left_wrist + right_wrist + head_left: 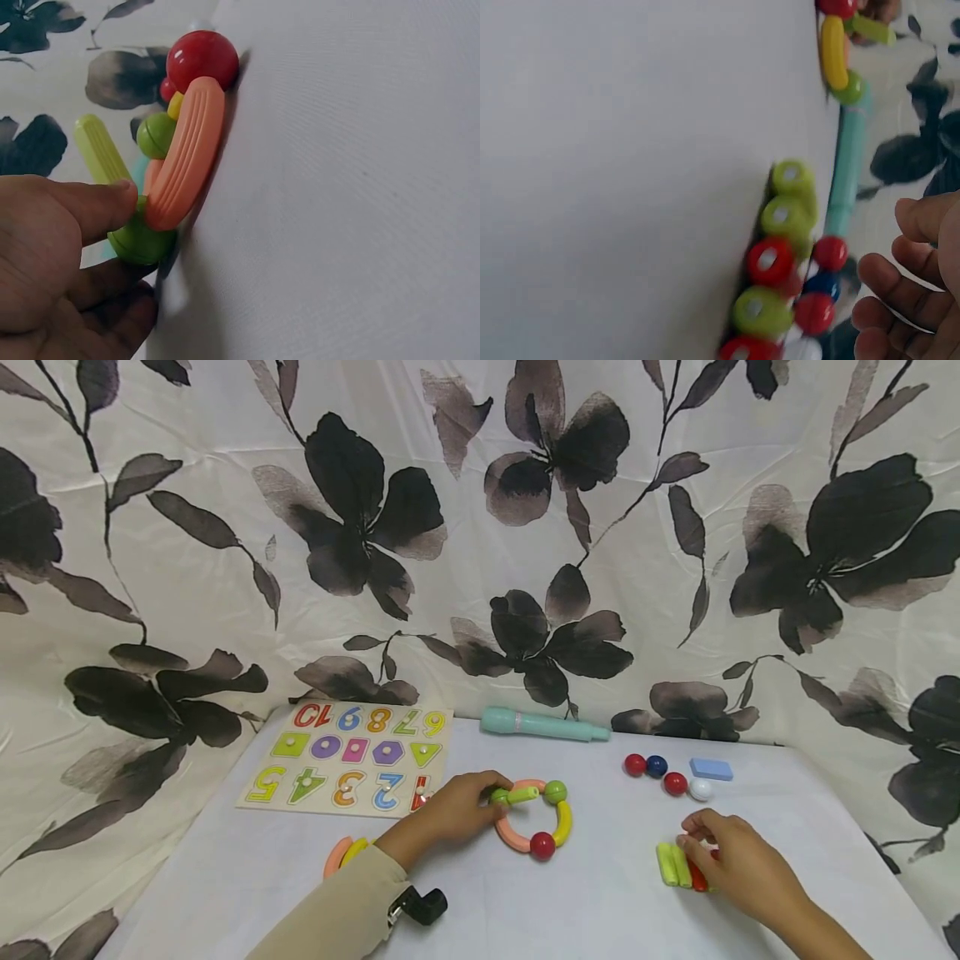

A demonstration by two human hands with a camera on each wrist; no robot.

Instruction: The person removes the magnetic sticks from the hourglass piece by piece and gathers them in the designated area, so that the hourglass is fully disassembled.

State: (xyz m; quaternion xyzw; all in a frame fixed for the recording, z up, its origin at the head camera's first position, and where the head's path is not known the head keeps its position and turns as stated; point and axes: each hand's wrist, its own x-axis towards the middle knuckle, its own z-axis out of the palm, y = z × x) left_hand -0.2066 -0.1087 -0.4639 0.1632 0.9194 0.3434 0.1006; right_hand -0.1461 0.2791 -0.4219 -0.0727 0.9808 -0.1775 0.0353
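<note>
My left hand (pixel 467 806) pinches a green ball (pixel 141 241) at the left of a ring of toy pieces, the thumb lying where a light green stick (pixel 103 150) rises from it. Salmon curved pieces (pixel 512 837), a yellow curved piece (pixel 564 823), a red ball (pixel 542 846) and another green ball (pixel 555 792) make up the rest of the ring, which lies on the white table. Over a row of green sticks (pixel 666 864) and red sticks (pixel 698 877) hovers my right hand (pixel 742 862). Its fingers are loosely bent with nothing between them, apart from the sticks (pixel 780 216) in the right wrist view.
A number and shape puzzle board (pixel 318 749) lies at the back left. Behind the ring is a teal rod (pixel 543 726). Red balls (pixel 675 784), a blue ball (pixel 656 767), a white ball (pixel 701 790) and a blue block (pixel 711 769) sit back right. Curved pieces (pixel 339 857) lie beside my left forearm.
</note>
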